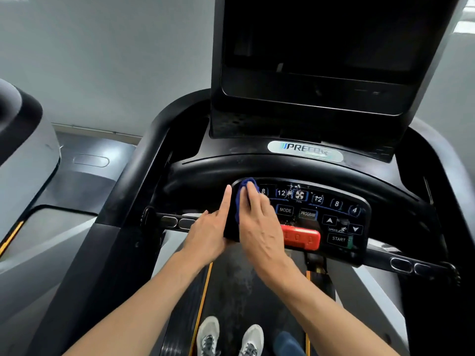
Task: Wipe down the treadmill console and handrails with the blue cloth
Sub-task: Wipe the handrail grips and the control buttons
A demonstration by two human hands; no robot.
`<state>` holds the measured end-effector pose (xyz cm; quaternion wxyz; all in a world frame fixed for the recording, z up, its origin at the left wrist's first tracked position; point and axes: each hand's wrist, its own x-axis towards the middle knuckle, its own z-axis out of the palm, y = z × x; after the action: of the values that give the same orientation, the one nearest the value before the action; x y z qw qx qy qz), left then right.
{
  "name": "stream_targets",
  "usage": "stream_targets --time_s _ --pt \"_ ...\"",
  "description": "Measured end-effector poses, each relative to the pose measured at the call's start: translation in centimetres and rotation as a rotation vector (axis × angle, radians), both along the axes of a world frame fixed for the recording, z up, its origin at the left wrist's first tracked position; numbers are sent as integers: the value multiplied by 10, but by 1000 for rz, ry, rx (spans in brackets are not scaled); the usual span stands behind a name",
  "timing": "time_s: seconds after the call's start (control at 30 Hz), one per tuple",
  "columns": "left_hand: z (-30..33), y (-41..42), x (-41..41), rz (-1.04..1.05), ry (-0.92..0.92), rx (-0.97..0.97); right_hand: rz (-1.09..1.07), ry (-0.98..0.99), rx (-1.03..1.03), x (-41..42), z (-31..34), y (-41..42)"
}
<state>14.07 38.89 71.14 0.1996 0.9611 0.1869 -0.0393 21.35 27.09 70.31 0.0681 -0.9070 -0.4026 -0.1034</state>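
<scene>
At the left end of the treadmill's control panel (pixel 316 214), the right hand (pixel 259 227) presses the blue cloth (pixel 243 199) flat against the panel face. Its fingers lie nearly straight and close together over the cloth, which shows only as a bunched edge past the fingertips and along the hand's left side. The left hand (pixel 208 232) rests at the panel's left edge: its index finger (pixel 226 201) is extended upward along that edge, just beside the cloth; the other fingers are curled, and whether they grip the edge cannot be told. To the right of the cloth, buttons marked 8, 12, a fan symbol, 12, 8 and 4 run across the far row, with MODE and PROGRAM below them. A red stop bar (pixel 302 237) lies at the near edge, touching the right hand's side, and the START key (pixel 338 238) sits further right. A curved black handrail (pixel 282 165) arcs beyond the panel, bearing a silver brand badge (pixel 304 150). A dark screen (pixel 318 55) rises at the far side. Near the bottom, two pale sneakers (pixel 231 335) stand on the belt (pixel 239 291).
</scene>
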Motion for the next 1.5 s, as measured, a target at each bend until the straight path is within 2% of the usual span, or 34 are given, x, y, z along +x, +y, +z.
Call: stream_targets --time_s 0.07,0.17,0.27,0.37,0.47,0.63,0.7,0.77,0.87,0.97,1.0,1.07,1.13,1.17,1.23,1.33,1.4,1.5 --pt "-5 3 -1 -31 -9 17 -25 -3 46 14 11 11" --pt "-3 2 -1 -71 15 14 -249 -18 88 39 21 -13" --pt "3 -1 1 -85 29 38 -419 -10 99 22 16 -31" --pt "-4 1 0 -81 -2 42 -187 41 -4 -10 3 -5" --pt "-7 4 0 -105 5 41 -148 26 102 12 11 9" --pt "2 1 0 -111 43 49 -586 84 318 47 15 -46" --pt "2 0 -1 -118 39 61 -638 88 315 32 16 -45" --pt "-4 0 0 -125 28 81 -546 19 232 7 19 -24" --pt "-16 7 1 -147 20 108 -269 3 145 -22 18 11" --pt "-12 7 0 -156 30 78 -132 -32 1 -6 11 -1" --pt "-8 7 0 -157 37 74 -187 -37 13 5 9 -15" --pt "0 4 0 -150 50 58 -464 -42 150 29 7 -46" --pt "2 3 0 -144 64 45 -720 33 221 38 12 -59" --pt "2 3 -1 -139 67 47 -772 55 242 35 14 -53" --pt "0 3 -1 -138 70 55 -701 19 245 19 20 -27" --pt "-7 7 -1 -129 73 64 -309 -18 147 -14 10 10" --pt "-5 8 0 -126 67 87 -143 22 134 -10 1 9" --pt "4 7 -2 -156 116 92 -201 13 128 22 1 -30"
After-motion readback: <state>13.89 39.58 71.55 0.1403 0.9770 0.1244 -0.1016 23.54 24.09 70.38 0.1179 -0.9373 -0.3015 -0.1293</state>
